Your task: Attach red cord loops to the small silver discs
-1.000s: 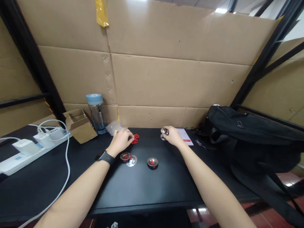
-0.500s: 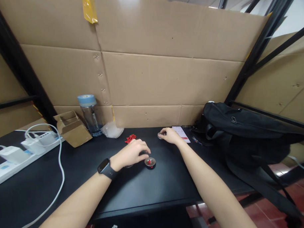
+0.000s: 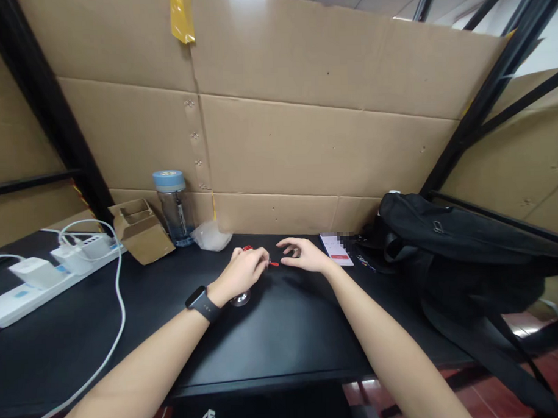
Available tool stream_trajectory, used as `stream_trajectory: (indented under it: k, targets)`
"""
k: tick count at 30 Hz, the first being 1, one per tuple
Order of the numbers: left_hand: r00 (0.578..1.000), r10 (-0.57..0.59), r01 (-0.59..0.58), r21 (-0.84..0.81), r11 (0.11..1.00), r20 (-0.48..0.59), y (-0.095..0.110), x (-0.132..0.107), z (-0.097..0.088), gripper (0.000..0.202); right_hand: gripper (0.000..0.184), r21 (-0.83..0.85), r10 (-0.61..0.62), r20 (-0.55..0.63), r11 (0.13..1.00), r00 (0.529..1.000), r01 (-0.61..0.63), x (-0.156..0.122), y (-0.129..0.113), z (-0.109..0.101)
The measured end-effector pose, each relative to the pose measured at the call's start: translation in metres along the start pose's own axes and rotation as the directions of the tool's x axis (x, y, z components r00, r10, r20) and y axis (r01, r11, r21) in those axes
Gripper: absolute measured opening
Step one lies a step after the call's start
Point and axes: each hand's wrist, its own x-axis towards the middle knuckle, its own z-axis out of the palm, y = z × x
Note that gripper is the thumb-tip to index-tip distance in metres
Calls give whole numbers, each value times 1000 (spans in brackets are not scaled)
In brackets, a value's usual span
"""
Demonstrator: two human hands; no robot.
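My left hand [image 3: 245, 272], with a dark watch [image 3: 203, 303] on the wrist, is closed with its fingertips pointing down. What it grips is hidden behind the fingers. A small red piece [image 3: 274, 264] shows just beyond its fingertips. Under the palm, a round shiny metal piece [image 3: 240, 299] lies on the black table [image 3: 283, 337]. Past the knuckles, a bit of the red pile [image 3: 247, 248] is visible, the rest covered by the hand. To the right, my right hand [image 3: 304, 255] is open, thumb and fingers apart, with nothing seen between them.
A phone [image 3: 338, 251] and a black bag [image 3: 463, 245] are on the right. At the back left stand an opened cardboard box [image 3: 145, 232], a blue-lidded bottle [image 3: 173, 206] and a white plastic bag [image 3: 212, 236]. A white power strip [image 3: 48, 284] with a cable lies left.
My left hand has moved back and closed over where it hides most of the red pile. The metal disc in front of it is gone from its spot. My right hand has opened, its round piece no longer visible.
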Motion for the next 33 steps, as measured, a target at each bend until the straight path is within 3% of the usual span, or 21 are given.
stream_trajectory:
  k: [2, 5, 10, 16, 22, 26, 29, 31, 33]
  targets:
    - [995, -77, 73, -68, 995, -61, -8, 2, -3, 16, 62, 116, 0, 18, 993, 1000, -2, 1, -10, 11]
    - [989, -119, 108, -118, 987, -91, -13, 2, -5, 17, 78, 153, -20, -54, 988, 998, 28, 2, -25, 30]
    - [992, -120, 117, -54, 992, -48, -9, 2, 0, 14, 53, 53, -112, -120, 991, 986, 119, 2, -41, 45]
    - [993, -109, 112, 57, 992, -52, -18, 3, -5, 19, 41, -154, -165, -142, 978, 976, 143, 1, -38, 34]
    - [973, -207, 224, 191, 956, -106, -51, -1, -23, 19, 40, -310, -132, -287, 950, 949, 38, 5, 9, -1]
    - [958, -287, 286, 161, 944, -22, -67, -1, -25, 17, 39, -373, -18, -312, 922, 950, -106, 3, 39, -17]
    - [953, -298, 291, 109, 951, 51, -71, -1, -34, 20, 33, -358, 88, -225, 919, 970, -166, 1, 52, -19]
    - [952, -237, 240, 4, 971, 193, -73, -3, -43, 24, 27, -351, 125, -164, 920, 978, -176, 0, 56, -18]
    - [911, -142, 203, -119, 972, 388, -73, -5, -52, 26, 24, -354, 127, -141, 920, 982, -170, -1, 58, -17]
